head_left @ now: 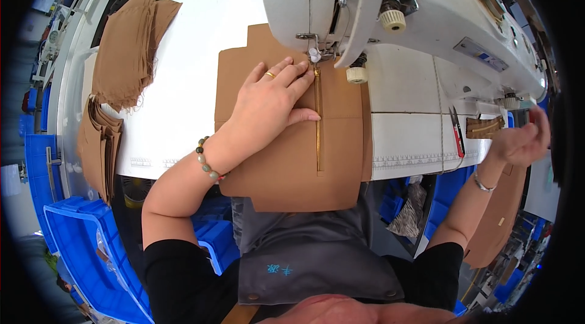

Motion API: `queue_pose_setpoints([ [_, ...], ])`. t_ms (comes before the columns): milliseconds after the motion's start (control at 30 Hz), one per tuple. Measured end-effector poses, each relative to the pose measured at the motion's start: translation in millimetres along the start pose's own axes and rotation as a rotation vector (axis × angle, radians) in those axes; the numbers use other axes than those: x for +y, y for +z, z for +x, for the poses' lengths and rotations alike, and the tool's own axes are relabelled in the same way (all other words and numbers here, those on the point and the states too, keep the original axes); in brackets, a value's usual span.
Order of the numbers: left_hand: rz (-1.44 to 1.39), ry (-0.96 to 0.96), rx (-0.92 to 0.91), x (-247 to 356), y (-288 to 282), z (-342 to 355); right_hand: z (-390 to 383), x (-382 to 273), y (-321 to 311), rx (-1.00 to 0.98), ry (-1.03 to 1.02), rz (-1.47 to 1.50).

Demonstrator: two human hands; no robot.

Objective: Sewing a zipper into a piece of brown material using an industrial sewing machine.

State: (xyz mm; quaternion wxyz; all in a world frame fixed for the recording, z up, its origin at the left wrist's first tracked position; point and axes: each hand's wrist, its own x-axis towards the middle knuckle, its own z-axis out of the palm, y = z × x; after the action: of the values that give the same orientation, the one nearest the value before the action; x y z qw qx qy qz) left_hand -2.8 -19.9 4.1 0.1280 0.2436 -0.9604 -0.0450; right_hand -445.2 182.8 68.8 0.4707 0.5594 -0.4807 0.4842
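Left hand (268,101), fingers slightly spread, lies on the zippered brown panel (274,168) at frame centre; right hand (521,141), loosely curled, is raised at right. Turquoise lettering (280,270) marks the grey apron (341,281), lower centre; lower-left blue bin (72,242), contents unclear.

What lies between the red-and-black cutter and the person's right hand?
In the head view, a small brown piece lies there, on the white table, near the right hand.
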Motion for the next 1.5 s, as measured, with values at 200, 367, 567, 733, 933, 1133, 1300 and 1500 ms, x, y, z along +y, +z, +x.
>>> queue_pose_setpoints([
  [200, -0.014, 0.006, 0.025, -3.1, 5.9, -1.3, -5.9, -133.1, 81.5, -0.625, -0.256, 0.385],
  [367, -0.020, 0.005, 0.029, -2.0, 3.8, 3.1, -13.9, -149.3, 121.1, -0.722, -0.179, 0.440],
  [567, -0.019, 0.003, 0.023, -3.1, 2.3, 2.2, -19.9, -164.7, 155.7, -0.828, 0.394, 0.435],
  [733, -0.020, 0.000, 0.019, -3.1, 2.3, 1.1, -29.8, -165.3, 163.2, -0.728, 0.429, 0.495],
  [933, 0.024, 0.015, 0.002, -1.1, 2.5, -0.8, -30.8, -166.0, 163.6, -0.731, 0.453, 0.498],
  [1133, 0.114, 0.004, 0.008, 5.4, 5.2, -7.2, -39.6, -173.0, 157.8, -0.853, 0.381, 0.544],
  [1300, -0.032, 0.051, 0.050, 10.4, -0.7, -9.4, -60.4, -191.1, 160.5, -0.980, 0.020, 0.619],
  [1500, -0.076, 0.070, 0.065, 9.2, -4.7, -5.0, -72.7, -190.8, 171.3, -0.997, 0.182, 0.682],
])
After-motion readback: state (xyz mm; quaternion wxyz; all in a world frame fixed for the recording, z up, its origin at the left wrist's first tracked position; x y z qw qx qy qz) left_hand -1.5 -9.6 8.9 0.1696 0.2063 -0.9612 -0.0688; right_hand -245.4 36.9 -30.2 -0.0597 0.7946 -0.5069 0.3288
